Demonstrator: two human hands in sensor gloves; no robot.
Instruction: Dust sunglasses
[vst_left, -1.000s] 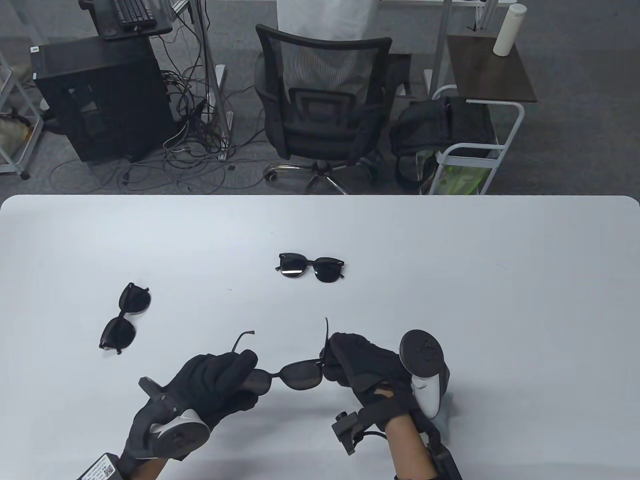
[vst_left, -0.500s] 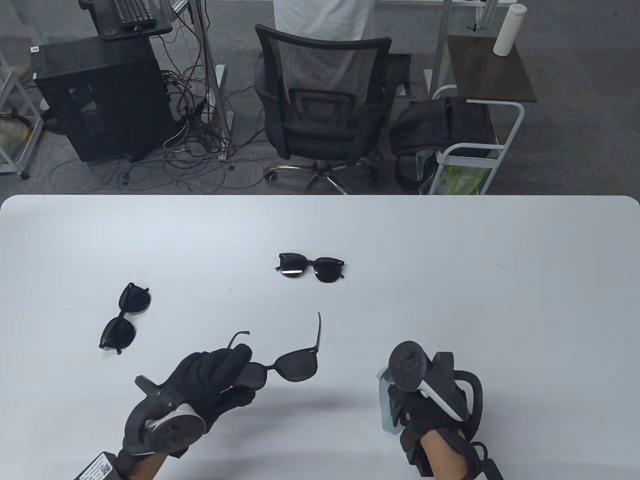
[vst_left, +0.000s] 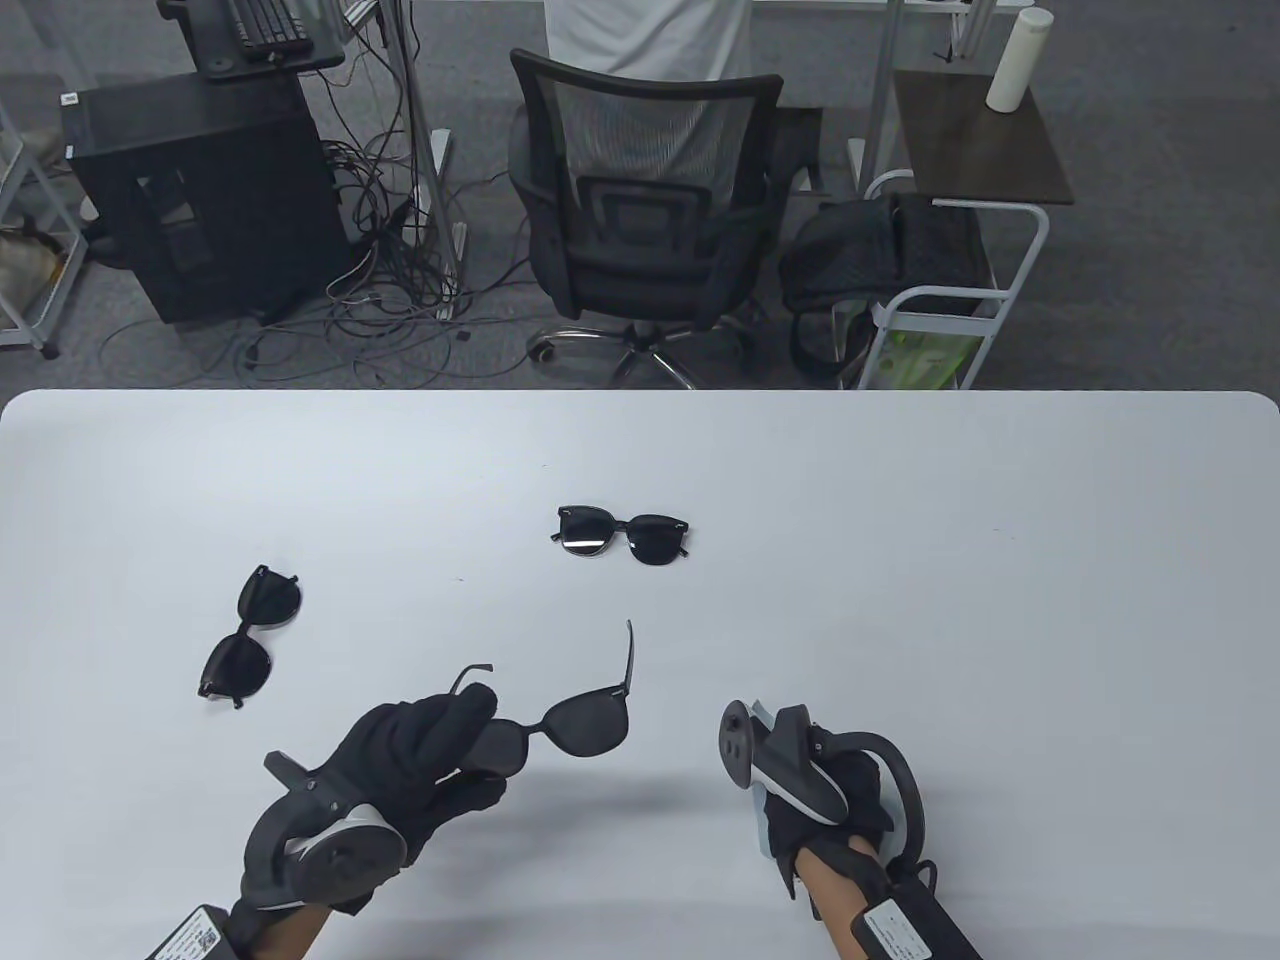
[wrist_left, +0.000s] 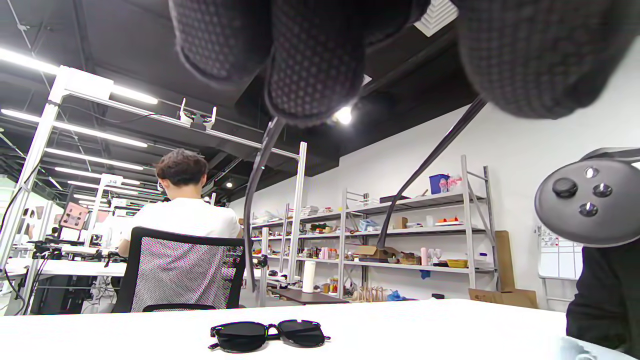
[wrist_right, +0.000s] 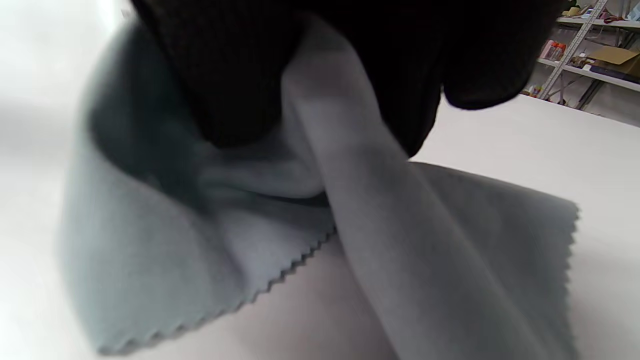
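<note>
My left hand (vst_left: 440, 745) holds a pair of black sunglasses (vst_left: 585, 722) by its left lens, above the table near the front, with both arms unfolded and pointing away. The arms (wrist_left: 255, 200) show below my fingers in the left wrist view. My right hand (vst_left: 835, 800) is to the right of them, apart, and grips a pale grey-blue cloth (vst_left: 765, 835). In the right wrist view the cloth (wrist_right: 250, 240) hangs bunched under my fingers, just above the table. Two other black pairs lie folded on the table, one in the middle (vst_left: 622, 535) and one at the left (vst_left: 248, 636).
The white table (vst_left: 900, 560) reaches from edge to edge. Beyond its far edge stand an office chair (vst_left: 640, 210), a white cart (vst_left: 950, 290) and a black cabinet (vst_left: 200, 200). The middle pair also shows in the left wrist view (wrist_left: 270, 334).
My right hand let go of the sunglasses' right side, drew back to the right and took hold of the cloth. My left hand still holds the sunglasses, now a little higher and further away.
</note>
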